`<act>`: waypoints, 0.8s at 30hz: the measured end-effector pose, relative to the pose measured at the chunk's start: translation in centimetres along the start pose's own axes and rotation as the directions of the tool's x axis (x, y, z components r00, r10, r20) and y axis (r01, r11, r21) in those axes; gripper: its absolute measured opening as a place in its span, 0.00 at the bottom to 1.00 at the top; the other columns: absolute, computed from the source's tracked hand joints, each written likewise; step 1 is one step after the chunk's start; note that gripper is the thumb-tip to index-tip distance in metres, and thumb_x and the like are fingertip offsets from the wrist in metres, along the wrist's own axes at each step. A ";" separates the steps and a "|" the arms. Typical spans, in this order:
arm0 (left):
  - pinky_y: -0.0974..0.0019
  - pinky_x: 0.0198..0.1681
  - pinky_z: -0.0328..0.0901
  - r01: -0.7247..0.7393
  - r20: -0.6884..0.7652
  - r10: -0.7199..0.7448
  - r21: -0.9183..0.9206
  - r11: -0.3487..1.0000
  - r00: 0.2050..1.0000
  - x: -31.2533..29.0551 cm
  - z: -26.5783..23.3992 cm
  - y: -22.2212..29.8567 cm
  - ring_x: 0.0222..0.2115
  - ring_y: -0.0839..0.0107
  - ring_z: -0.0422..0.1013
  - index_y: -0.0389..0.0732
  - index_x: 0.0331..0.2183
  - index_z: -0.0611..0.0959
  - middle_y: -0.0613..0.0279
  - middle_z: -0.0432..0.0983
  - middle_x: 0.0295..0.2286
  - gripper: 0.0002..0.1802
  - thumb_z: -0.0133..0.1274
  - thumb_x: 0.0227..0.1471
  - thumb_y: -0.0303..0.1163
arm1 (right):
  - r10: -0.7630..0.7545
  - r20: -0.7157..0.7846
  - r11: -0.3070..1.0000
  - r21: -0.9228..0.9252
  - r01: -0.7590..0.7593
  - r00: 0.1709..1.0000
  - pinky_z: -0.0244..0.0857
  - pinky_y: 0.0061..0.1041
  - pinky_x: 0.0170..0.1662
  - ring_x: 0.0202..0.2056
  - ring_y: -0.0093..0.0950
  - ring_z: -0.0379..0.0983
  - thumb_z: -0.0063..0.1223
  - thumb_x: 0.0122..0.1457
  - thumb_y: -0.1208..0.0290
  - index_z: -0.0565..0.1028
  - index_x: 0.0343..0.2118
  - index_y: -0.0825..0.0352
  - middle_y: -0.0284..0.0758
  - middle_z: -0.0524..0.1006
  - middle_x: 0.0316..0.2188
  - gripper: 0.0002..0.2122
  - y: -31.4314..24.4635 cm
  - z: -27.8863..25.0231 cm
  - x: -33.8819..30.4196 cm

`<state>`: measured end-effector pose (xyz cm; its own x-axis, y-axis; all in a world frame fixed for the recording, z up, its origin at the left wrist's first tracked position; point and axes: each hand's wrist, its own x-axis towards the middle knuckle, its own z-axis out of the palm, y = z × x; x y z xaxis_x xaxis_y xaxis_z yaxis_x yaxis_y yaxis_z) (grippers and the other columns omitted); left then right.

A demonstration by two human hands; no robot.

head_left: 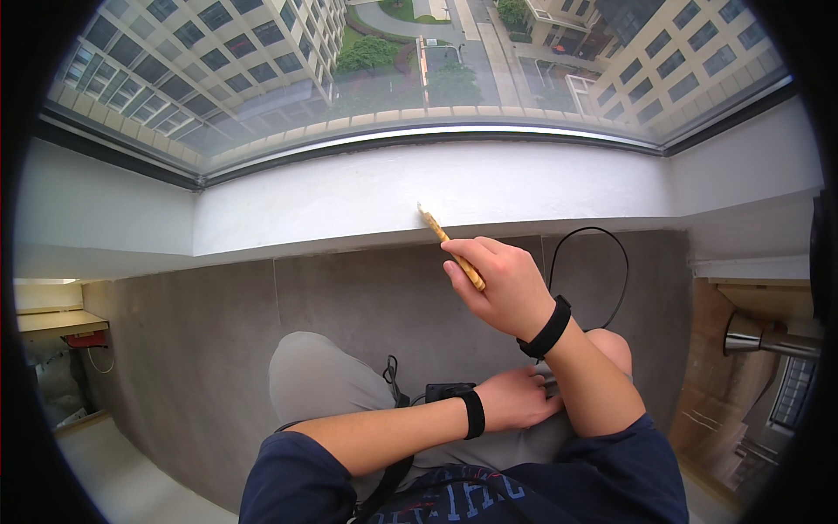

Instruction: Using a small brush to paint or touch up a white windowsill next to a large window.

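At the white window sill point(367, 196), the right hand point(499, 288) pinches a yellow-brown brush point(449, 244), fingers closed round its handle, tip touching the ledge's front edge, while the left hand point(515, 397) rests curled on the lap; how much of the sill is already brushed cannot be told.

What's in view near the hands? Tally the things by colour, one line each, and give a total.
Black wristbands: 2 (right wrist, left wrist)
Black cable: 1
Tan stick in the right hand: 1
White window ledge: 1
Total: 5
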<state>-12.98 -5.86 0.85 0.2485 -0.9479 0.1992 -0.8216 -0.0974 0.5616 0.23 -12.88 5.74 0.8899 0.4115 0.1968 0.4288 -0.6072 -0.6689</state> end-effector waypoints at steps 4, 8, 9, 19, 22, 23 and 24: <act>0.61 0.43 0.70 0.001 0.010 -0.001 0.002 1.000 1.000 0.0 0.0 -0.1 0.38 0.64 0.77 0.36 0.42 0.78 0.63 0.80 0.28 0.14 0.50 0.54 0.31 | 0.003 -0.002 1.000 0.010 -0.003 1.000 0.73 0.33 0.32 0.29 0.38 0.79 0.60 0.62 0.72 0.79 0.44 0.65 0.38 0.81 0.30 0.09 0.2 0.1 0.1; 0.62 0.41 0.69 0.011 0.053 -0.011 0.004 1.000 0.999 0.2 -0.5 -0.1 0.37 0.64 0.77 0.37 0.43 0.78 0.63 0.79 0.27 0.15 0.53 0.53 0.33 | -0.006 -0.073 1.000 0.029 0.008 0.997 0.71 0.34 0.29 0.25 0.37 0.77 0.59 0.63 0.69 0.79 0.43 0.63 0.35 0.77 0.26 0.08 0.6 0.1 -0.1; 0.62 0.40 0.69 0.003 0.031 -0.003 0.006 1.000 1.000 0.1 -0.5 0.0 0.36 0.64 0.77 0.39 0.43 0.77 0.63 0.78 0.27 0.16 0.54 0.53 0.34 | -0.004 -0.074 1.000 0.023 0.006 0.997 0.71 0.34 0.29 0.25 0.37 0.77 0.59 0.63 0.69 0.79 0.43 0.63 0.35 0.77 0.26 0.08 0.9 -0.2 -0.3; 0.64 0.37 0.66 0.055 0.039 -0.053 -0.033 0.998 0.998 -1.5 -0.6 0.7 0.34 0.67 0.74 0.44 0.43 0.75 0.65 0.74 0.29 0.17 0.58 0.54 0.39 | 0.295 -0.380 0.877 -0.257 -0.407 0.877 0.72 0.39 0.32 0.28 0.46 0.79 0.52 0.63 0.72 0.78 0.34 0.69 0.44 0.81 0.26 0.06 5.1 -6.8 -2.6; 0.65 0.38 0.65 0.094 0.024 -0.093 -0.016 0.995 0.995 -1.6 -1.1 0.8 0.35 0.68 0.74 0.44 0.44 0.75 0.64 0.73 0.33 0.17 0.58 0.55 0.39 | 0.319 -0.444 0.773 -0.390 -0.501 0.837 0.72 0.40 0.32 0.28 0.46 0.79 0.52 0.64 0.70 0.78 0.34 0.68 0.44 0.81 0.27 0.07 6.5 -8.0 -3.5; 0.65 0.38 0.65 0.093 0.022 -0.093 -0.015 0.996 0.995 -1.6 -1.4 0.8 0.35 0.68 0.74 0.44 0.44 0.75 0.64 0.73 0.33 0.17 0.58 0.55 0.39 | 0.323 -0.469 0.719 -0.443 -0.535 0.822 0.72 0.41 0.32 0.28 0.46 0.79 0.52 0.65 0.69 0.78 0.35 0.68 0.44 0.81 0.27 0.07 6.8 -8.0 -3.7; 0.65 0.38 0.65 0.106 0.050 -0.105 -0.007 0.994 0.993 -1.5 -1.7 0.6 0.35 0.68 0.74 0.43 0.45 0.76 0.63 0.73 0.35 0.17 0.57 0.55 0.39 | 0.320 -0.470 0.719 -0.445 -0.534 0.822 0.72 0.41 0.32 0.28 0.46 0.79 0.52 0.65 0.69 0.78 0.35 0.68 0.44 0.81 0.27 0.07 6.9 -7.7 -3.5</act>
<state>-13.02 -4.01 2.25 0.3075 -0.9464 0.0984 -0.7870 -0.1949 0.5854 1.32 -23.74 5.93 0.9423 -0.1756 0.2850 -0.0979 -0.9587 -0.2671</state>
